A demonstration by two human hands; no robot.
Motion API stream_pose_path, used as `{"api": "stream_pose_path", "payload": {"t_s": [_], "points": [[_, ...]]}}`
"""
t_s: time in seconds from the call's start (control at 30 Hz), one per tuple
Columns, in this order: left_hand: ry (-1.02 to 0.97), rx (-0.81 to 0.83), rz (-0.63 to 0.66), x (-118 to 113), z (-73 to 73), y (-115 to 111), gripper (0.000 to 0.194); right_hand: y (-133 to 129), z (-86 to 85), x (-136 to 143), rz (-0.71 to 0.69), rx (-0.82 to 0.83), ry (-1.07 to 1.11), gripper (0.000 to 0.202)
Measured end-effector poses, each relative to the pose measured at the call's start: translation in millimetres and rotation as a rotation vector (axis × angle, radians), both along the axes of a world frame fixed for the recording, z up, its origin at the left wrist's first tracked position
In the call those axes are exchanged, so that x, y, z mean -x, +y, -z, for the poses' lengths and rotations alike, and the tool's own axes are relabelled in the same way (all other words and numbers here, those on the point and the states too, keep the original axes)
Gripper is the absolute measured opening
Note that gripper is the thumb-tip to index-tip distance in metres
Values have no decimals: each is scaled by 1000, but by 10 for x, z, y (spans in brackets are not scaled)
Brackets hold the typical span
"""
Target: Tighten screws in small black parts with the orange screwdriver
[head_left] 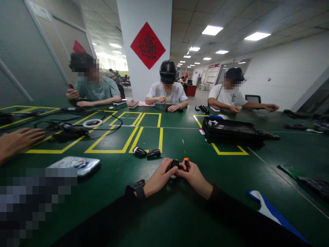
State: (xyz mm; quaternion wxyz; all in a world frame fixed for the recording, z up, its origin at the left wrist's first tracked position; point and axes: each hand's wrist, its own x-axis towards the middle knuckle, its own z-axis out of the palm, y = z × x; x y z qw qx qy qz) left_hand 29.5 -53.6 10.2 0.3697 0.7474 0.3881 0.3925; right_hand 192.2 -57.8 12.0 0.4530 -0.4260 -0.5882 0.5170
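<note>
Just above the green table, my left hand [161, 175] is closed around a small black part [175, 164] whose kind I cannot make out. A dark watch sits on that wrist. My right hand [196, 178] grips a screwdriver [186, 164] with an orange and black handle, its thin metal shaft pointing up and away from me. The fingertips of both hands meet at the black part. Beyond my left hand lie two short black cylindrical pieces, one with a white band [139, 151] and one darker [154, 153].
A long black tray-like housing [231, 129] lies ahead right. Cables [69, 128] and a white ring [92, 123] are at left, near another person's hand [23, 139]. A silver case [74, 164] lies left, circuit boards [293, 171] right. Three people sit across the table [180, 137].
</note>
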Motion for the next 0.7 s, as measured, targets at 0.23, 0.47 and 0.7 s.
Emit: {"api": "stream_pose_path", "payload": {"t_s": [0.23,0.47,0.7], "points": [[-89,183,89,-5,1,61,33,29,10,33,-77,45,-31,37],[-383,478,41,150,57,432,34,118,2,15,-60,208,-56,40],[-344,404,51,254,37,519,33,311,-28,-117,-53,202,6,34]]}}
